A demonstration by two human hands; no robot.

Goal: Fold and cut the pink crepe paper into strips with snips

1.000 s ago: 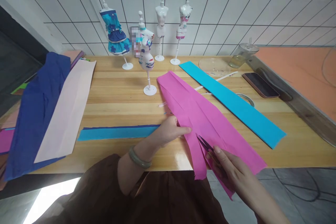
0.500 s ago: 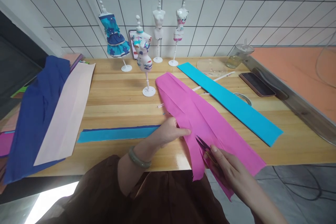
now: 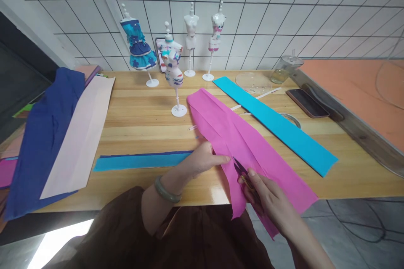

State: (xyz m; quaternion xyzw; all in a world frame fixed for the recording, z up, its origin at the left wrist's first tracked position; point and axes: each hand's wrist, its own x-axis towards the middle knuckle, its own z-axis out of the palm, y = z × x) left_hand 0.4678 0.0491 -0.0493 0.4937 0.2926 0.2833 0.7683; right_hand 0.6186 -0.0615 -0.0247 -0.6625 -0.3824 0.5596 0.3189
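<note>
across the worktop's (image 3: 139, 113) pale, yellow-brown wood grain, the cloth (image 3: 235, 128) hanging over the front edge is plain bright pink, and the scissors (image 3: 241, 169) have dark blades. the wide strip (image 3: 277, 128) toward the right edge is solid turquoise; the narrow strip (image 3: 142, 162) near the front edge is turquoise, bordered dark blue. at the left edge, a pale pink sheet (image 3: 78, 138) covers deep blue fabric (image 3: 41, 143). by the back edge, the dress (image 3: 137, 44) is turquoise with dark blue patches.

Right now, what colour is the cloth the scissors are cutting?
The cloth is bright pink, plain, showing best in the head view.
</note>
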